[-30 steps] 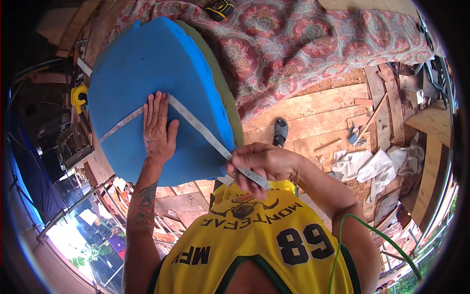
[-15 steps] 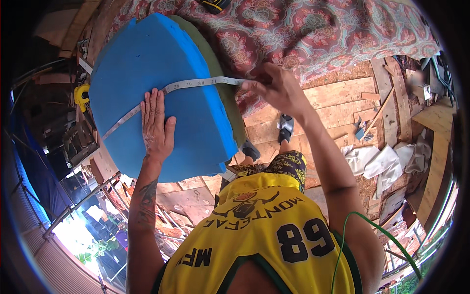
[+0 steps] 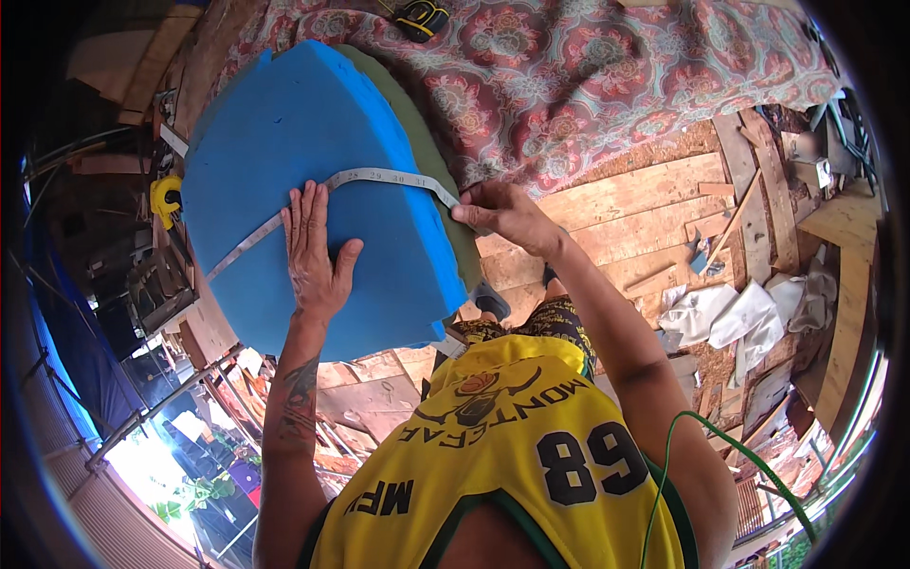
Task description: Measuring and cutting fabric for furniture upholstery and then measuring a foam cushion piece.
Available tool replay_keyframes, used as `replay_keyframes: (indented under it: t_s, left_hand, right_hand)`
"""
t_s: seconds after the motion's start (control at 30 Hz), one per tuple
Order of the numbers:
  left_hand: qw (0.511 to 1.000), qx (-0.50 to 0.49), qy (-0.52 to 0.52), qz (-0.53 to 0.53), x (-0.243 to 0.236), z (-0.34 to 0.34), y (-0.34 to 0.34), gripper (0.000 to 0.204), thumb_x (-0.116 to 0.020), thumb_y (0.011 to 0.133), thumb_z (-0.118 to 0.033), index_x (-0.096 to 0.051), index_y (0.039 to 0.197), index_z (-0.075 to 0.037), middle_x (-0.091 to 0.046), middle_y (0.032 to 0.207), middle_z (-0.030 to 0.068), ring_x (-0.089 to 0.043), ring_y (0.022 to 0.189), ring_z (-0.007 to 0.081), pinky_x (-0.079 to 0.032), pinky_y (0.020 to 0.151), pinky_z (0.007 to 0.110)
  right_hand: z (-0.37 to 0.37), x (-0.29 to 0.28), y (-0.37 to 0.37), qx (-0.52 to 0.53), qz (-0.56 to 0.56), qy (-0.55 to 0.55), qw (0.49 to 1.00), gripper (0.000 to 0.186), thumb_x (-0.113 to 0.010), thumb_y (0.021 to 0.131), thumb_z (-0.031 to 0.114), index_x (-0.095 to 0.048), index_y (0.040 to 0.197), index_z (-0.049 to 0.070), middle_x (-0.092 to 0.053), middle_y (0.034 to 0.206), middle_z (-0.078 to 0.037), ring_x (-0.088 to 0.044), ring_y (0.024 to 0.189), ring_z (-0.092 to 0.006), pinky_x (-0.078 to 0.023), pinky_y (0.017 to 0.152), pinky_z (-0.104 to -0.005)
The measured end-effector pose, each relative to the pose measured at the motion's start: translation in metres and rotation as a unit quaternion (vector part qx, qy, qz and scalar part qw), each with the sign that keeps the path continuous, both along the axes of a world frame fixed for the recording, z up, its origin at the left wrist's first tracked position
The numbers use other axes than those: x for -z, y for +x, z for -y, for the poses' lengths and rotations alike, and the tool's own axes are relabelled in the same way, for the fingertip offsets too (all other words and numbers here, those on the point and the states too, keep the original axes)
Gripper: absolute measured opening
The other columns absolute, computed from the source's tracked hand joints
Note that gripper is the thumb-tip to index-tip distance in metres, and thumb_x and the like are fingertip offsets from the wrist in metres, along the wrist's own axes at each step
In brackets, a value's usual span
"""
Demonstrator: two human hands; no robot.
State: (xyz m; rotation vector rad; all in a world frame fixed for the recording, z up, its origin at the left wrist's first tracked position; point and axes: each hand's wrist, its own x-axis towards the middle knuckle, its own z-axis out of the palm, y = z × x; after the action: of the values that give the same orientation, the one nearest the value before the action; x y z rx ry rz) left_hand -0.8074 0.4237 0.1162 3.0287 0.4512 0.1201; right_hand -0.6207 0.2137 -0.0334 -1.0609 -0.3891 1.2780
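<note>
A thick blue foam cushion [image 3: 261,133] with a rounded far end lies in front of me, over a dark green layer [image 3: 462,251] showing along its right side. Across its top runs a white measuring tape [image 3: 384,177]. My left hand [image 3: 318,256] lies flat on the foam, fingers together and thumb apart, with the fingertips over the tape. At the cushion's right edge, my right hand [image 3: 502,216] pinches the tape between thumb and fingers, where it bends down over the side.
A patterned red and grey cloth [image 3: 569,85] spreads at the back, with a black and yellow tape measure case [image 3: 422,21] on it. A yellow tape measure [image 3: 166,201] is left of the foam. White fabric scraps [image 3: 725,318] and wood offcuts lie on the plank floor [image 3: 607,209] at right.
My right hand has come down and closer to the cushion's right edge, drawing the tape down over the side. My left hand stays flat on the foam. The view has shifted slightly.
</note>
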Motion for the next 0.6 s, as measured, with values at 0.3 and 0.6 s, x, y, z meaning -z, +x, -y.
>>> replay_keyframes:
  t_s: [0.3, 0.6]
  left_hand:
    - [0.999, -0.007, -0.037, 0.018, -0.014, 0.000, -0.011, 0.083, -0.045, 0.100, -0.059, -0.034, 0.153, 0.004, -0.035, 0.159, 0.0250, -0.022, 0.151, 0.0447, -0.012, 0.124, 0.056]
    - [0.987, -0.015, -0.152, 0.058, -0.083, -0.029, -0.036, 0.087, -0.043, 0.099, -0.063, -0.035, 0.153, 0.005, -0.036, 0.158, 0.0263, -0.023, 0.151, 0.0433, -0.014, 0.124, 0.054]
  right_hand:
    - [-0.004, -0.028, -0.007, 0.072, -0.028, 0.061, 0.995, 0.024, -0.060, 0.104, 0.028, -0.050, 0.099, 0.006, -0.055, 0.077, 0.001, -0.056, 0.067, -0.0087, -0.049, 0.063, -0.0256]
    - [-0.011, -0.107, -0.043, 0.054, -0.056, 0.111, 0.991, 0.019, -0.055, 0.106, 0.025, -0.049, 0.101, 0.008, -0.059, 0.080, -0.001, -0.059, 0.072, -0.0091, -0.049, 0.067, -0.0244]
